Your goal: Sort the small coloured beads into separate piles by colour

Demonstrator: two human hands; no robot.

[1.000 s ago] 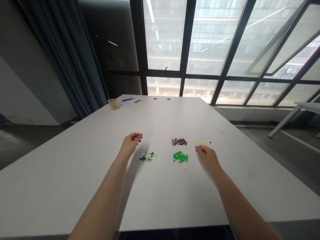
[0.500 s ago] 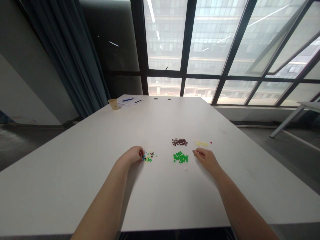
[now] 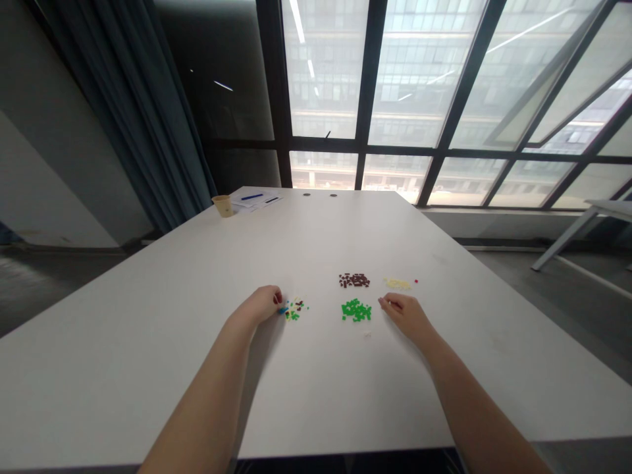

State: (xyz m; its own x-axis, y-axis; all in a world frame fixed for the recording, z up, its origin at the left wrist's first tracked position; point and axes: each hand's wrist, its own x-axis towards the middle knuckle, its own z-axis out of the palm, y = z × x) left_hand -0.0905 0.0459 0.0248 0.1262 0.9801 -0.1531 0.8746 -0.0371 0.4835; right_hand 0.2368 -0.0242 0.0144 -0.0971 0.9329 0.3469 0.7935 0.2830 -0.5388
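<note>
Well inside the edges of the table [image 3: 306, 401], small mixed pieces [image 3: 295, 315] are spread, with room left in front. Far left, a cup [image 3: 224, 209] is placed by papers [image 3: 242, 205]; its contents cannot be seen. Beside the mixed pieces, the left hand [image 3: 261, 305] is curled; by green pieces [image 3: 356, 310], the right hand [image 3: 403, 309] is loosely bent. Whether anything is gripped cannot be told.

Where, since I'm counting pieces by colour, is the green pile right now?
In the head view, the green pile lies right of centre, on the near side of the dark brown pile and just left of the right hand.
</note>
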